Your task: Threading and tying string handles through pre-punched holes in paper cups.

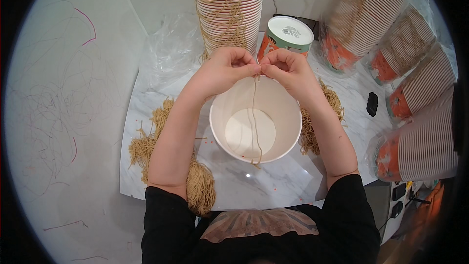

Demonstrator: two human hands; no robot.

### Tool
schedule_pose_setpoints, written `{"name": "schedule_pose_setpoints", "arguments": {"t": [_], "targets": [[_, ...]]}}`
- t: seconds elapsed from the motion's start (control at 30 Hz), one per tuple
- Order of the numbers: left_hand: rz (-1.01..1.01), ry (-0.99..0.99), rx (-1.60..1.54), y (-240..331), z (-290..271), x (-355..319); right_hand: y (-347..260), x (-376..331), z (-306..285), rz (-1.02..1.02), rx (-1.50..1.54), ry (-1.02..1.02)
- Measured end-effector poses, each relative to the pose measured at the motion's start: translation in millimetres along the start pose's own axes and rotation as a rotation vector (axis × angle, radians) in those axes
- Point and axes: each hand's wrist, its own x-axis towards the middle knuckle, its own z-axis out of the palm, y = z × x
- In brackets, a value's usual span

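Note:
A large white paper bucket [222, 112] stands in front of me with its mouth up. A tan string [255, 117] runs across its opening, from the far rim to the near rim, where its end hangs over. At the far rim my left hand [228, 70] and my right hand [287, 72] meet, thumbs and forefingers pinched on the string. Their fingertips hide the exact hold. Beside my left forearm lie loose bundles of tan string [200, 188]. Another bundle of string [309, 134] is partly hidden behind my right forearm.
A tall stack of nested paper buckets [227, 14], draped with string, rises behind my hands. Right of it stands an upside-down green and orange bucket [288, 34]. Plastic-wrapped bucket stacks [425, 132] line the right side. Clear plastic [171, 44] lies back left; a small black object [372, 104] sits right.

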Motion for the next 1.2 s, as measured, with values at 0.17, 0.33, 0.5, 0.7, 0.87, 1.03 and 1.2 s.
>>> {"name": "schedule_pose_setpoints", "arguments": {"t": [0.17, 0.33, 0.5, 0.7, 0.87, 1.03, 1.2], "targets": [[-0.044, 0.048, -0.110, 8.3, 1.5, -1.9, -1.5, 0.7, -2.0, -0.008, 0.001, -0.038], [-0.053, 0.065, -0.126, 7.3, 0.5, -1.3, -0.6, 1.2, -3.6, -0.023, 0.010, -0.096], [-0.080, 0.061, -0.094, 12.4, -1.8, -4.5, -4.0, -0.4, 0.2, -0.008, -0.040, -0.112], [-0.090, -0.005, -0.049, 14.0, -8.0, -5.0, -1.2, 0.5, -1.1, 0.025, -0.066, -0.169], [-0.070, -0.022, -0.061, 11.6, -13.0, -6.3, 1.4, 0.2, 0.1, 0.000, -0.092, -0.214], [-0.067, -0.024, -0.028, 14.0, -16.3, -8.7, -2.7, -1.3, 1.8, 0.022, -0.121, -0.245], [-0.064, 0.003, -0.013, 19.8, -19.3, -9.9, 2.3, -1.2, 0.6, -0.080, -0.187, -0.153]]}}
